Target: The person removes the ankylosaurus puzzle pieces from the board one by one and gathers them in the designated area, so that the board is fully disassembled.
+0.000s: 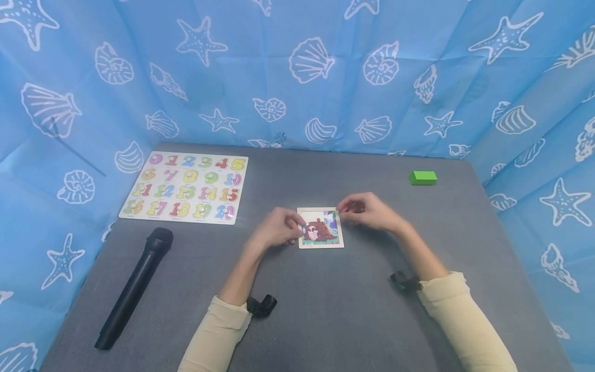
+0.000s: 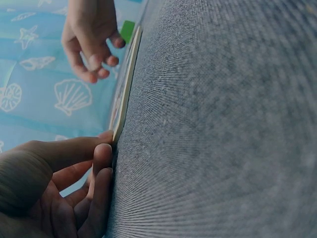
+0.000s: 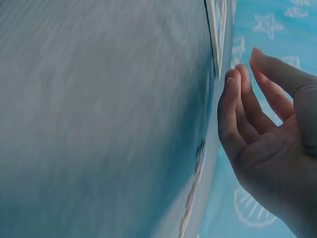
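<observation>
Two hands are shown at one small square puzzle [image 1: 321, 229], which lies flat on the grey worktop [image 1: 325, 310] near its middle. The left hand [image 1: 277, 227] is set against the puzzle's left edge; in the left wrist view its fingertips [image 2: 103, 148] are seen touching that edge, the fingers gently bent and pinching nothing. The right hand [image 1: 369, 211] is held at the puzzle's far right corner, its fingers drawn together over the corner. Whether a piece is pinched there cannot be told from the head view; in the right wrist view the fingers [image 3: 242, 99] appear loosely extended and clear of the board's edge, with nothing seen between them.

The deciding relation is as follows: the puzzle lies between the hands, to the right of the left hand and to the near left of the right hand. No long axis is offered by its square outline; its sides run roughly parallel to the worktop's edges. The left hand is in contact and is therefore the nearer; the right hand is just beside or above the corner.

Well apart are a number board [image 1: 186, 187] at the far left, a black microphone [image 1: 135, 287] at the near left, and a green block [image 1: 423, 177] at the far right.
</observation>
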Motion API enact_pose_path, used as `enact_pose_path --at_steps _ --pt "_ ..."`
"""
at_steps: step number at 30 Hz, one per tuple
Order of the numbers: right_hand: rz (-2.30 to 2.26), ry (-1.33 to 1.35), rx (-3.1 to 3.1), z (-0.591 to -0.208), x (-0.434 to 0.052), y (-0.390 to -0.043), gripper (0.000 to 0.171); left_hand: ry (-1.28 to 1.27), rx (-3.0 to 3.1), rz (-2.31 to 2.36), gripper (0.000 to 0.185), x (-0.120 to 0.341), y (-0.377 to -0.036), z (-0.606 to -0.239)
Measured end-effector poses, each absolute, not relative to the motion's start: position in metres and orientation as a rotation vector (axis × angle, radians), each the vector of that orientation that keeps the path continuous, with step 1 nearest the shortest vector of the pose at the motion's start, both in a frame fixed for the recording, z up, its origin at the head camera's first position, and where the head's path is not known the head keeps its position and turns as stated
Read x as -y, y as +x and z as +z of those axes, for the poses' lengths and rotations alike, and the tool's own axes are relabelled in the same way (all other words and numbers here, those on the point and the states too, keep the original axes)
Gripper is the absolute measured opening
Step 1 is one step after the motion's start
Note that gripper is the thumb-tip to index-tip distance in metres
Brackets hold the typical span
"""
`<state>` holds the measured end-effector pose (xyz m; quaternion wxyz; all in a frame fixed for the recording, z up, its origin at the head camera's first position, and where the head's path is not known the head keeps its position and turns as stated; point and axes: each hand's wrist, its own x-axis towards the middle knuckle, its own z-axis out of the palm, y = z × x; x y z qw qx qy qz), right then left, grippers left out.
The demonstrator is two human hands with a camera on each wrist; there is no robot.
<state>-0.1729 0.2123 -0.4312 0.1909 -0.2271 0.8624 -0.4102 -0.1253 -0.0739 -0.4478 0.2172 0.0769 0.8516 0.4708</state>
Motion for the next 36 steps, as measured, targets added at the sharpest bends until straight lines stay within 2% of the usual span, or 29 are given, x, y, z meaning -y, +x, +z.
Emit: enact_pose_path --at_steps 12,23,36 --pt "-0.945 -0.784 -2.43 -0.434 -0.178 -0.179 0.017 0.22 -2.367 1.297 0.02 0.074 -0.127 -0.45" --pt "-0.833 -0.819 -2.483 -0.436 -0.173 -0.184 0.007 0.221 -2.366 1.297 0.02 0.074 -0.127 -0.45" --pt "-0.849 -0.796 -2.538 -0.435 -0.173 -0.181 0.008 0.225 -2.375 1.291 0.019 0.074 -0.127 -0.449"
